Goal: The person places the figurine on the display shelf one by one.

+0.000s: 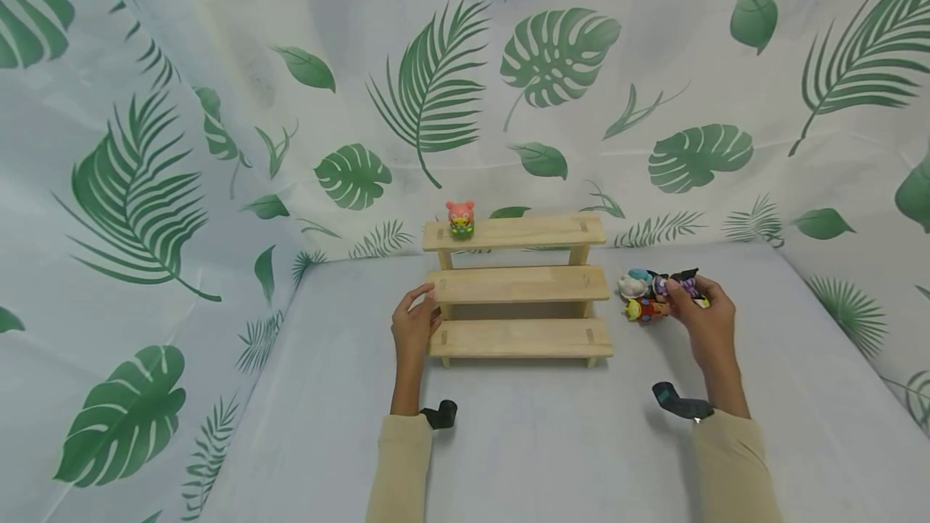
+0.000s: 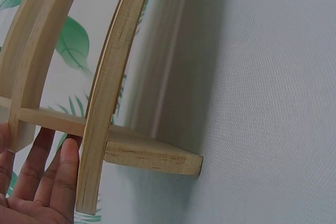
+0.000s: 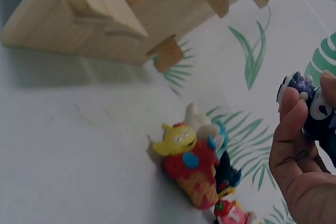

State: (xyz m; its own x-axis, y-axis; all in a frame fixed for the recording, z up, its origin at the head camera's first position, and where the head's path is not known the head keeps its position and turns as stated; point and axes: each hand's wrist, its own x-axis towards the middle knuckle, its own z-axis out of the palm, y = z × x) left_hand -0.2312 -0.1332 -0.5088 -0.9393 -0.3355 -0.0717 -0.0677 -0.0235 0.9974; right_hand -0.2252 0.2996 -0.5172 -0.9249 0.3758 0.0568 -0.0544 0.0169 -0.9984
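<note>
A three-step wooden display shelf [image 1: 519,285] stands on the white cloth. My left hand [image 1: 414,323] holds its left end by the middle step, the thumb on one side and the fingers around the side frame. To the right of the shelf, my right hand [image 1: 708,321] pinches a small black-and-purple figurine [image 3: 321,107] with a white face, raised above the other toys. Below it lie a yellow-headed figurine with a red body and cone-shaped base [image 3: 193,161], a white-and-blue figurine [image 1: 634,286], and a dark one [image 3: 227,174]. A pink-hooded figurine [image 1: 461,219] sits on the top step's left end.
A pink-and-red toy [image 3: 231,212] lies at the lower edge of the right wrist view. Leaf-printed cloth [image 1: 559,55] walls the space at the back and sides. Black camera mounts [image 1: 681,403] jut from both wrists.
</note>
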